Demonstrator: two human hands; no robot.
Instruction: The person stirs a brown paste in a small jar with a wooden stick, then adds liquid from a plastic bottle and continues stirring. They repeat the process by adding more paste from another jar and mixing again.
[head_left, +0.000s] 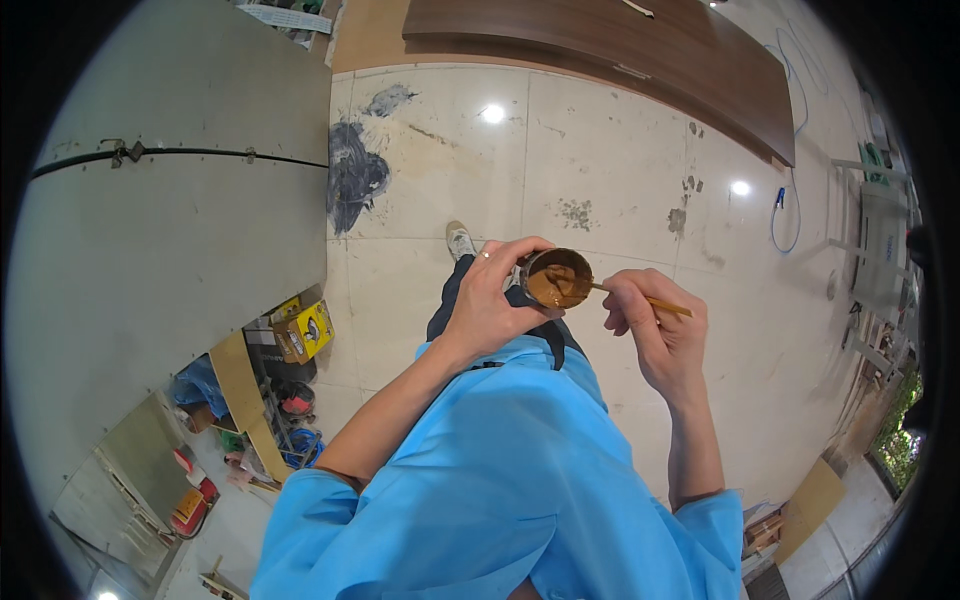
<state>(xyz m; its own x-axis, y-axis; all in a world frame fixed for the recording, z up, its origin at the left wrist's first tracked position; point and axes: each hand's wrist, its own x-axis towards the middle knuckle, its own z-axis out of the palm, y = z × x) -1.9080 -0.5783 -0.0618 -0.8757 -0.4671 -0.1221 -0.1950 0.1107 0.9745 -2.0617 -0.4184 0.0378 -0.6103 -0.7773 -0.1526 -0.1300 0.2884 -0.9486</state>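
Note:
My left hand [497, 302] is wrapped round a small round can [526, 268], held in front of my body with its mouth facing up. Inside the can sits a thick orange-brown paste or paint [552, 287], its surface uneven. Between the thumb and fingers of my right hand [655, 325] is a thin wooden stick [668, 306]. The stick reaches over the can's right rim, and its far end is down in the brown stuff. What that end looks like is hidden.
A dark brown wooden panel [600, 55] lies across the far side. Large grey panels [180, 225] stand at left, with a yellow box [316, 328] and clutter beside them. The tiled floor [440, 175] bears a dark smear [352, 178]. A blue cable [797, 225] hangs at right.

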